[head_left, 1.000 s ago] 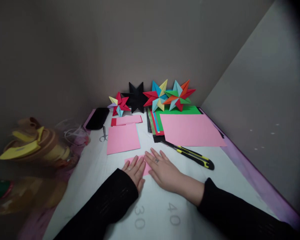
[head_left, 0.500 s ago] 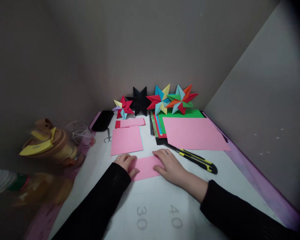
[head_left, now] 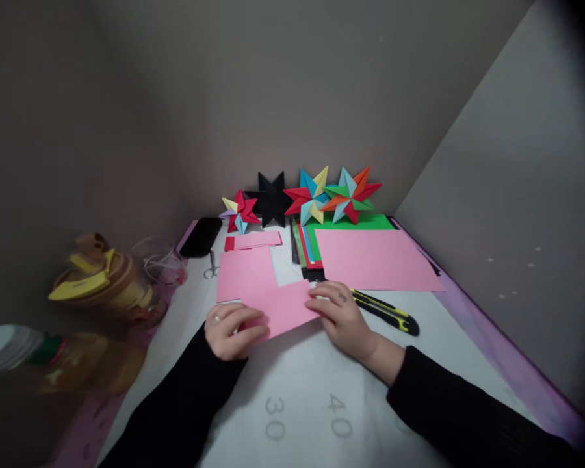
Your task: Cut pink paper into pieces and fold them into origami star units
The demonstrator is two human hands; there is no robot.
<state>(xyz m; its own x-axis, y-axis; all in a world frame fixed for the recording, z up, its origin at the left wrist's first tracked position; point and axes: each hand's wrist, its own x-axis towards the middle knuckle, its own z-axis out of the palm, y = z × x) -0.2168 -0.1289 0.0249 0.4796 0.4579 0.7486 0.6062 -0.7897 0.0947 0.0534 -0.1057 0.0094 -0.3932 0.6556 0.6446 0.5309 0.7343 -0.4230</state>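
Between my two hands a folded pink sheet of paper (head_left: 287,307) is tilted, its right end raised off the white mat. My left hand (head_left: 234,331) grips its left end, thumb on top. At the right end my right hand (head_left: 341,318) pinches the edge between thumb and fingers. Just behind the left hand lies a square of pink paper (head_left: 246,270), partly overlapped by the held sheet. A black and yellow utility knife (head_left: 387,312) rests beside my right hand, which hides its tip.
Several folded paper stars (head_left: 312,195) stand against the back wall. A large pink sheet (head_left: 375,259) covers a stack of coloured paper at the right. Small scissors (head_left: 211,266) and a black phone (head_left: 201,236) lie left. A lidded cup (head_left: 97,279) and a bottle (head_left: 43,357) stand beyond the mat's left edge.
The pink paper has been lifted from the mat and tilted, its right end now higher. My left hand has shifted slightly left and nearer; my right hand has moved a little right.
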